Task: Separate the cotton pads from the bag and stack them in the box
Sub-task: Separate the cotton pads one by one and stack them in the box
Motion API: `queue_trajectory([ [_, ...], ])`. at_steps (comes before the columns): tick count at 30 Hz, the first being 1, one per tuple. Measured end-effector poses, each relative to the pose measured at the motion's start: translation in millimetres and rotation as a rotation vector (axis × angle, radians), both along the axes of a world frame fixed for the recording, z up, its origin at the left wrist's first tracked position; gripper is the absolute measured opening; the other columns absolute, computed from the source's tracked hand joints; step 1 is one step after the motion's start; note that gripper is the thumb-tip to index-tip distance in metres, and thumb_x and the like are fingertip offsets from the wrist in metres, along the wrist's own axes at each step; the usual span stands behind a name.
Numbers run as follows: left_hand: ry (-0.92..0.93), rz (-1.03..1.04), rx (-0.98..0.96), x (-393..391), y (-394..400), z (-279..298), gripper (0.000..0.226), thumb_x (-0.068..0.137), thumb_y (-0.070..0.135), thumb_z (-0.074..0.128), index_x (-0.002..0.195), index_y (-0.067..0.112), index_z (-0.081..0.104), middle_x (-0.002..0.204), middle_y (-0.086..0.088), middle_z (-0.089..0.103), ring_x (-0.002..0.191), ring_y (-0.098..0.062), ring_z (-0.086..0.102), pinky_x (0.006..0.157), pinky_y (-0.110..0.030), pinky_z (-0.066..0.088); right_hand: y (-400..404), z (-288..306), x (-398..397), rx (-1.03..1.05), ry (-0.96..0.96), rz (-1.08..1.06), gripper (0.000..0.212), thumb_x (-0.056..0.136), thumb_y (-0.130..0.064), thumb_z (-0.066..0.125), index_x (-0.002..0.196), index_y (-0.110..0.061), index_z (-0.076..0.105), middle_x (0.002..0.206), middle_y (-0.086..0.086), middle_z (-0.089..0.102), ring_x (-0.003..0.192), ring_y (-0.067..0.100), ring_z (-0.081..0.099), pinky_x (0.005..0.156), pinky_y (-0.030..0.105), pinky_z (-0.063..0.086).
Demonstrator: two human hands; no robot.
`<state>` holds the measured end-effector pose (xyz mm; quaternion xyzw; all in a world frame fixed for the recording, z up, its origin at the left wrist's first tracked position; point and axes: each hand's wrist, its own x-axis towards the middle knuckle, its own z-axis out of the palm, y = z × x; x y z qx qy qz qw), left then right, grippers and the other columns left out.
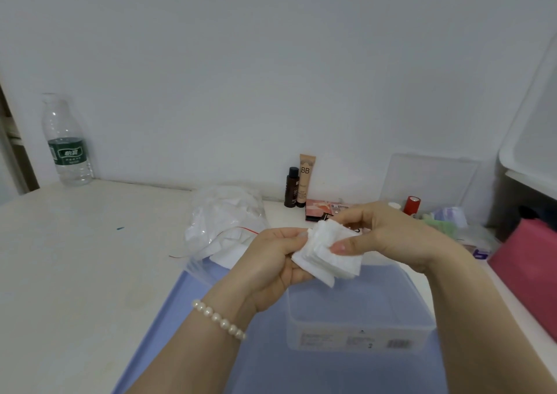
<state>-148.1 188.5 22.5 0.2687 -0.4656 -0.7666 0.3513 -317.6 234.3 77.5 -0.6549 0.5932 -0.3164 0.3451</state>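
A small bunch of white square cotton pads (327, 252) is held above the clear plastic box (358, 330). My left hand (271, 261) grips the bunch from the left, fingers curled round its edge. My right hand (388, 234) pinches the pads from the right, thumb on top. The clear zip bag (223, 221) with more white pads lies on the table behind my left hand, its red-lined mouth facing the box. The box stands on a blue mat and looks empty.
A blue mat (187, 303) covers the near table. A water bottle (67, 143) stands at the far left. Cosmetics stand by the wall: a dark bottle (291, 187), a BB tube (306, 179), a palette (322, 208), a red cap (411, 205). A pink object (530, 267) lies at the right.
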Motion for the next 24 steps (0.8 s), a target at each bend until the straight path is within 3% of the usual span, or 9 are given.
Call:
queue_trajectory([
  [5, 0.077, 0.012, 0.019, 0, 0, 2, 0.026, 0.098, 0.005, 0.041, 0.103, -0.004, 0.064, 0.104, -0.020, 0.070, 0.088, -0.026, 0.070, 0.074, -0.034, 0.059, -1, -1, -6, -0.097, -0.067, 0.004, 0.023, 0.062, -0.006, 0.082, 0.076, -0.022, 0.074, 0.084, -0.005, 0.072, 0.084, 0.009, 0.064, 0.080, 0.027, 0.049],
  [8, 0.139, 0.059, 0.037, -1, -1, 2, 0.025, 0.098, 0.005, 0.041, 0.102, 0.000, 0.064, 0.099, -0.016, 0.072, 0.084, -0.023, 0.071, 0.072, -0.034, 0.059, 1, 1, -15, -0.160, -0.295, 0.027, 0.028, 0.047, -0.012, 0.082, 0.073, -0.019, 0.075, 0.079, -0.002, 0.072, 0.077, 0.010, 0.066, 0.073, 0.023, 0.052],
  [11, 0.151, 0.075, 0.040, -1, -2, 2, 0.024, 0.097, 0.004, 0.042, 0.106, -0.002, 0.063, 0.100, -0.017, 0.071, 0.083, -0.023, 0.070, 0.073, -0.035, 0.059, 8, 5, -20, -0.127, -0.488, 0.157, 0.048, 0.034, -0.031, 0.092, 0.075, -0.013, 0.076, 0.076, 0.003, 0.072, 0.071, 0.012, 0.068, 0.064, 0.019, 0.052],
  [14, 0.157, 0.038, 0.034, -1, 0, 3, 0.025, 0.097, 0.005, 0.043, 0.111, -0.004, 0.062, 0.104, -0.020, 0.069, 0.085, -0.025, 0.070, 0.074, -0.035, 0.059, 7, 3, -15, -0.061, -0.415, 0.200, 0.054, 0.038, -0.034, 0.092, 0.085, -0.011, 0.077, 0.085, 0.007, 0.074, 0.080, 0.017, 0.070, 0.069, 0.021, 0.053],
  [18, 0.131, 0.011, 0.011, -1, 1, 3, 0.026, 0.097, 0.005, 0.043, 0.113, -0.006, 0.061, 0.108, -0.021, 0.068, 0.087, -0.025, 0.069, 0.074, -0.033, 0.059, -1, -2, -3, -0.023, -0.307, 0.121, 0.028, 0.060, -0.010, 0.074, 0.087, -0.011, 0.076, 0.091, 0.009, 0.074, 0.088, 0.013, 0.069, 0.076, 0.024, 0.054],
  [20, 0.107, 0.005, 0.009, -2, 0, 2, 0.027, 0.096, 0.004, 0.046, 0.115, -0.007, 0.060, 0.112, -0.023, 0.066, 0.092, -0.027, 0.067, 0.076, -0.034, 0.059, -3, -4, -1, -0.017, -0.271, 0.082, 0.029, 0.062, -0.011, 0.071, 0.090, -0.010, 0.075, 0.095, 0.013, 0.073, 0.089, 0.019, 0.068, 0.083, 0.030, 0.055],
  [24, 0.063, -0.026, 0.010, -1, -1, 1, 0.025, 0.094, 0.000, 0.047, 0.113, -0.007, 0.062, 0.110, -0.022, 0.067, 0.090, -0.027, 0.068, 0.077, -0.035, 0.058, -3, -4, 1, 0.003, -0.277, 0.030, 0.028, 0.060, -0.012, 0.072, 0.087, -0.013, 0.076, 0.092, 0.011, 0.074, 0.085, 0.020, 0.068, 0.082, 0.030, 0.054],
])
